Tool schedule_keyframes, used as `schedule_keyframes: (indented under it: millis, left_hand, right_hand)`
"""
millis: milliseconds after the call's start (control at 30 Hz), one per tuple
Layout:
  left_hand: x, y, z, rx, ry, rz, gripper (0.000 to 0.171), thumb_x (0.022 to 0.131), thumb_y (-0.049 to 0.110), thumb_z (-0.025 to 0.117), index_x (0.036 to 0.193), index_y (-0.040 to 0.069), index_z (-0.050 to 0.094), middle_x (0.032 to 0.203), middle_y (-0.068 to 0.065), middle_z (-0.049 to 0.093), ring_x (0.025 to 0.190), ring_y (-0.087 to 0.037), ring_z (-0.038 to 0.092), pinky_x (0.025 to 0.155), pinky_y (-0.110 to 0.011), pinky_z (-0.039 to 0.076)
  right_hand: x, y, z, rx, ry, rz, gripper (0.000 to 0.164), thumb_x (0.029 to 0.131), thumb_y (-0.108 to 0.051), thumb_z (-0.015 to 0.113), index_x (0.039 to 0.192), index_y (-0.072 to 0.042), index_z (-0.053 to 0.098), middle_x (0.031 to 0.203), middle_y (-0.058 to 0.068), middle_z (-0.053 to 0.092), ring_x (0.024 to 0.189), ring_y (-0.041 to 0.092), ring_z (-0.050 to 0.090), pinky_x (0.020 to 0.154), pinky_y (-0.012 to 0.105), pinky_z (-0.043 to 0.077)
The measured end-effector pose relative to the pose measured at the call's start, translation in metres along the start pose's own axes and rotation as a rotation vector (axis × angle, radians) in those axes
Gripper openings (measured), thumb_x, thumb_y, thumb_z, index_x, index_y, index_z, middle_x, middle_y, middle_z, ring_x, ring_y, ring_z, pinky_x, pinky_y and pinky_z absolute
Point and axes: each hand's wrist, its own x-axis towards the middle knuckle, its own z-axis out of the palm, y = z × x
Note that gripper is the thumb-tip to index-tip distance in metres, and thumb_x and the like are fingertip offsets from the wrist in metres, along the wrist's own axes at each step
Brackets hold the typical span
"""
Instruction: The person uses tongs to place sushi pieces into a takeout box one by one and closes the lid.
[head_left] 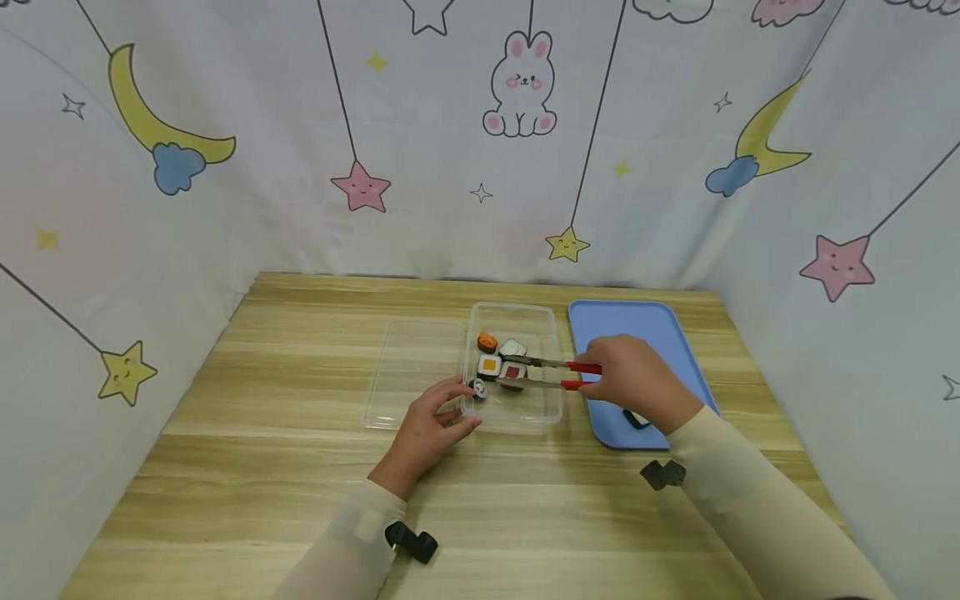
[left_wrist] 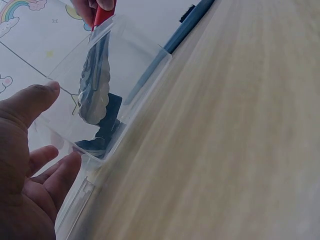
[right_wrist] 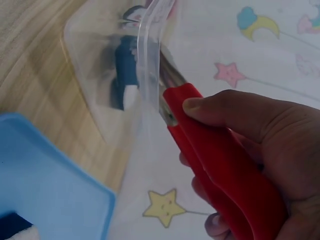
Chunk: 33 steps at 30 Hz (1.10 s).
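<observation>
My right hand (head_left: 637, 379) grips red-handled metal tongs (head_left: 547, 364), its thumb pressed along the handle (right_wrist: 220, 160). The tongs reach into a clear plastic container (head_left: 557, 404), their arms either side of a toy sushi roll with a red centre (head_left: 513, 372). Whether they squeeze it, I cannot tell. Around it lie a yellow-centred roll (head_left: 490, 366), an orange-topped piece (head_left: 487, 342), a white-topped piece (head_left: 513, 347) and a small roll (head_left: 478, 388). My left hand (head_left: 427, 433) holds the container's near left corner between thumb and fingers.
A clear lid (head_left: 401, 367) lies flat left of the container. To the right, partly beneath my right hand, is a blue tray (head_left: 622, 315) bearing a black-and-white piece (head_left: 637, 419). Patterned curtains (head_left: 450, 233) enclose the wooden table (head_left: 300, 483) behind and at both sides.
</observation>
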Motion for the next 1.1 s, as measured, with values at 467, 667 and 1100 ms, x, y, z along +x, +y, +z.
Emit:
schedule_keyframes:
  millis: [467,667,1100]
  left_hand:
    - [0.001,-0.004,0.0,0.003,0.001,-0.005,0.037,0.088,-0.004,0.08,0.123,-0.008,0.066,0.155,-0.026,0.045,0.14,-0.04,0.049,0.106,-0.052,0.053]
    - [0.0,0.0,0.0,0.014,0.006,-0.009,0.037,0.088,-0.005,0.079,0.123,-0.008,0.066,0.155,-0.027,0.044,0.14,-0.04,0.049,0.106,-0.052,0.053]
    - [0.008,-0.034,0.002,0.034,0.036,0.013,0.039,0.086,-0.004,0.082,0.122,-0.003,0.068,0.154,-0.02,0.049,0.14,-0.034,0.051,0.103,-0.044,0.056]
  right_hand:
    - [0.0,-0.006,-0.004,-0.038,0.001,-0.009,0.03,0.08,-0.023,0.089,0.107,-0.013,0.081,0.085,-0.007,0.063,0.07,0.013,0.055,0.059,0.029,0.049]
    - [-0.008,0.003,-0.005,0.045,0.059,0.024,0.035,0.079,-0.026,0.091,0.111,-0.014,0.08,0.087,-0.006,0.063,0.074,0.016,0.057,0.062,0.031,0.052]
    - [-0.06,0.058,0.006,0.17,0.259,0.142,0.049,0.085,-0.026,0.087,0.126,-0.004,0.073,0.102,0.009,0.07,0.084,0.026,0.061,0.069,0.039,0.056]
